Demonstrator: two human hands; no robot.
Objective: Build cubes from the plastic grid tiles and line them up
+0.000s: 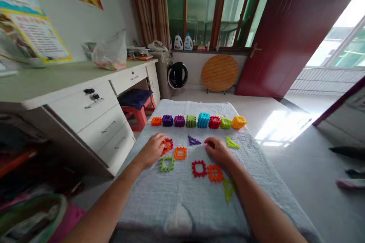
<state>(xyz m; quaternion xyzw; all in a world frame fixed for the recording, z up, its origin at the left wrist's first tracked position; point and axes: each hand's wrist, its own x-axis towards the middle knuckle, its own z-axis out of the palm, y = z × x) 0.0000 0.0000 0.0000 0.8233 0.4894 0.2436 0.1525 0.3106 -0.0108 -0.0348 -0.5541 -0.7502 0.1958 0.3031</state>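
Observation:
My left hand is closed at the fingertips on an orange toothed plastic piece, which overlaps a red toothed piece. Close by lie an orange windowed square and a green square frame. My right hand rests with curled fingers just right of a purple triangle; nothing shows in its grip. Below it are a red square frame, an orange windowed square and a yellow-green triangle. Another yellow-green triangle lies to its right.
Along the far part of the cloth-covered table runs a row of several coloured stacks, including a blue stack and a yellow stack. A white desk and a red stool stand to the left.

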